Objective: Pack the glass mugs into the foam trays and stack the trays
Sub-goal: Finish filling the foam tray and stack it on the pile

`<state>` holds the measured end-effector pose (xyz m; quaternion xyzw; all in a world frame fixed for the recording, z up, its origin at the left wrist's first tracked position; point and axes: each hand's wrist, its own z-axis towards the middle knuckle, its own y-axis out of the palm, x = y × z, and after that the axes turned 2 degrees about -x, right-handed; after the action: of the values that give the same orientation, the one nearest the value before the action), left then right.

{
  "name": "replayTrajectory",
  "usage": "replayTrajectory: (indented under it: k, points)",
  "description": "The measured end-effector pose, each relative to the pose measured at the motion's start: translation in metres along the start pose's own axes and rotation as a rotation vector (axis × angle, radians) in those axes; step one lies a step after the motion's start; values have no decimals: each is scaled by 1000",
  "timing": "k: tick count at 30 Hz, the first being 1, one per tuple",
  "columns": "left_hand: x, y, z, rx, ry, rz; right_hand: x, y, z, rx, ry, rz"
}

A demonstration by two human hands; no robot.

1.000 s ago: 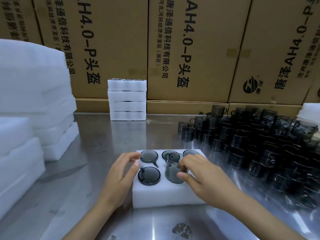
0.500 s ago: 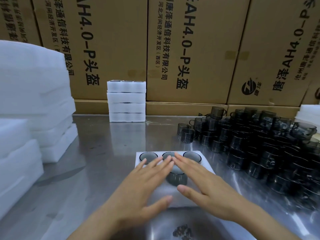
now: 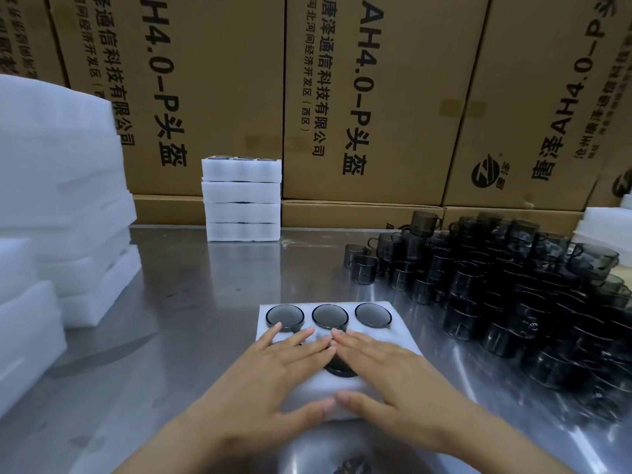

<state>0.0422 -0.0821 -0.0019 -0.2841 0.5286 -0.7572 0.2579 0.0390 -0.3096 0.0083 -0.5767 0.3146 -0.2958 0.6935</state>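
Note:
A white foam tray [image 3: 396,331] lies on the steel table in front of me. Three dark glass mugs [image 3: 330,315] sit in its far row of holes, bottoms up. My left hand [image 3: 273,374] and my right hand [image 3: 383,374] lie flat, fingers straight, pressing on the near row. Between them the top of one more mug [image 3: 338,369] shows; the rest of that row is hidden under my palms. Many loose smoky mugs [image 3: 506,295] are heaped on the table to the right.
A stack of filled foam trays [image 3: 241,200] stands at the back against cardboard boxes [image 3: 369,97]. Piles of foam trays [image 3: 58,206] fill the left side. More white foam [image 3: 605,220] shows at the far right.
My right hand let go of the mug it was lowering into the near row. Both hands flattened onto the tray's near row and have pressed the mug lower.

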Motion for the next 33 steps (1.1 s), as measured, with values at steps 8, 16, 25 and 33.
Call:
replayTrajectory:
  k: [8, 16, 25, 33]
  points:
    - [-24, 3, 9, 626, -317, -787, 46, -34, 8, 375, 233, 290]
    - [-60, 26, 8, 686, -610, -881, 175, -103, 6, 619, 791, 43]
    - [-71, 35, 12, 662, -692, -988, 276, -121, -22, 240, 1215, -79]
    - [-77, 40, 12, 651, -691, -1002, 285, -115, -14, 239, 1137, -225]
